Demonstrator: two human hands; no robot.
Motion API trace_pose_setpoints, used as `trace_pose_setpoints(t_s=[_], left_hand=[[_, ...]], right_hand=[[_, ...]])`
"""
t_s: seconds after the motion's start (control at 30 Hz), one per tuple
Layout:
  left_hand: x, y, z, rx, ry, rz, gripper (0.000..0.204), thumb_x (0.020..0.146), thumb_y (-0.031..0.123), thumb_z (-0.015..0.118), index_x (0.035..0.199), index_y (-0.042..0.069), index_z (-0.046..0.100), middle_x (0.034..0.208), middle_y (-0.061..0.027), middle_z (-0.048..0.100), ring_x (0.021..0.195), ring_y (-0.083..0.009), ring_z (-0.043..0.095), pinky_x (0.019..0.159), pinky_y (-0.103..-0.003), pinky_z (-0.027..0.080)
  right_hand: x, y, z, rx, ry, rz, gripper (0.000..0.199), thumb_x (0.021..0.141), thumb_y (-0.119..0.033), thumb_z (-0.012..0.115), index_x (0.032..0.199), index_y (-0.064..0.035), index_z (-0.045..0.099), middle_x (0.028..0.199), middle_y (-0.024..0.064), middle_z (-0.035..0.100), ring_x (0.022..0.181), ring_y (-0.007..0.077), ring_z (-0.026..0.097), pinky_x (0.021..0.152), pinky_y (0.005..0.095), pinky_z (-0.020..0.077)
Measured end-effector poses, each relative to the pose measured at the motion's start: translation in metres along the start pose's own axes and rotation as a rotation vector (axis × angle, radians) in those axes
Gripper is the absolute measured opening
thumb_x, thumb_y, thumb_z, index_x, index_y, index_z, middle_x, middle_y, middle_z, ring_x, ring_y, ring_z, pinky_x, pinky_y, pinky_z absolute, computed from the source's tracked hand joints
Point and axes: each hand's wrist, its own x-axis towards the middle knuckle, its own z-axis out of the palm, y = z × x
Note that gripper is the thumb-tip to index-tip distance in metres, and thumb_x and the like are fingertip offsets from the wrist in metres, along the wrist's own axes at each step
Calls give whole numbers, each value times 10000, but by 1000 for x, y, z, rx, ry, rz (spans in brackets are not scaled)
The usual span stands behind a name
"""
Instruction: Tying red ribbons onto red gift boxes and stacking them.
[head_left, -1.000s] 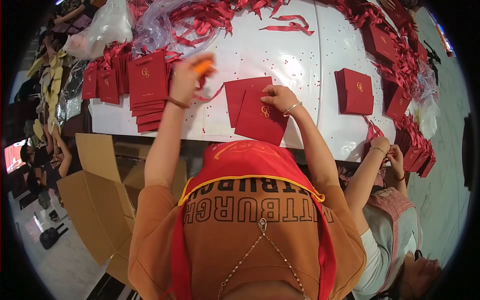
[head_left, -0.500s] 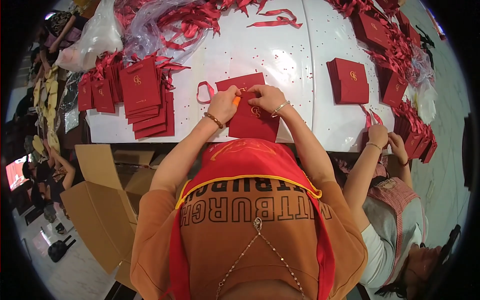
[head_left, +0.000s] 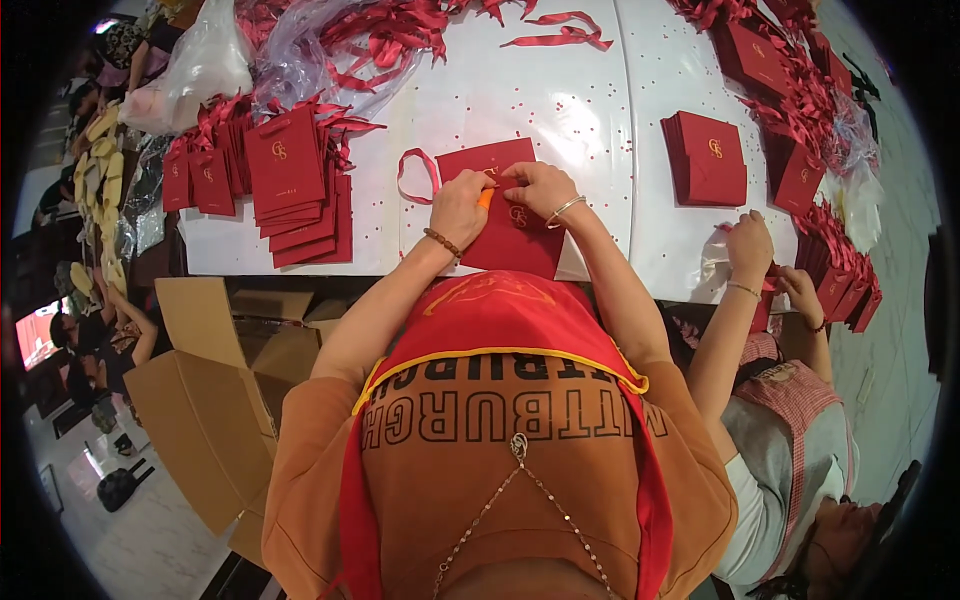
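Note:
Flat on the white table in front of me lie red paper gift bags point(head_left: 510, 248) with gold print, one partly overlapping another. My left hand point(head_left: 462, 208) is closed at the upper left edge of the front bag. Something small and orange point(head_left: 486, 198) shows at its fingertips; whether it is worn or held is unclear. My right hand point(head_left: 545, 190) pinches near the same bag's top edge, close to the left fingertips. A red ribbon loop point(head_left: 402, 178) lies beside my left hand, its end hidden by the fingers.
Stacked red bags point(head_left: 287, 165) stand to the left, below clear plastic point(head_left: 290, 60) and heaped ribbons point(head_left: 400, 40). Another bag stack point(head_left: 705, 158) sits right. A co-worker's hands point(head_left: 750, 245) work at the table's right end. An open cardboard box point(head_left: 205, 420) stands below left.
Both my hands remain close together at the bag's top edge with only slight finger movement. The co-worker's hand has shifted a little upward and left. The whole view has shifted slightly.

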Motion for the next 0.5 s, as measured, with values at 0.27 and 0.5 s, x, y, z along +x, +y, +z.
trace_pose_setpoints(t_s=[0.27, 0.5], left_hand=[[8, 7, -6, -188, -122, -323, 118, 706, 56, 569, 820, 29, 566, 684, -143, 601, 644, -297, 594, 574, -372, 460], [18, 23, -15, -81, -103, -285, 213, 699, 20, 514, 908, 42, 485, 709, -181, 593, 697, -355, 587, 598, -432, 450]], right_hand=[[-3, -3, 4, -43, 40, -90, 327, 745, -267, 611, 1065, -201, 594, 911, 44, 643, 861, 205, 604, 730, 335, 450], [-9, -11, 8, -34, 117, -188, 241, 743, -239, 600, 980, -198, 607, 783, 39, 647, 749, 214, 615, 677, 354, 435]])
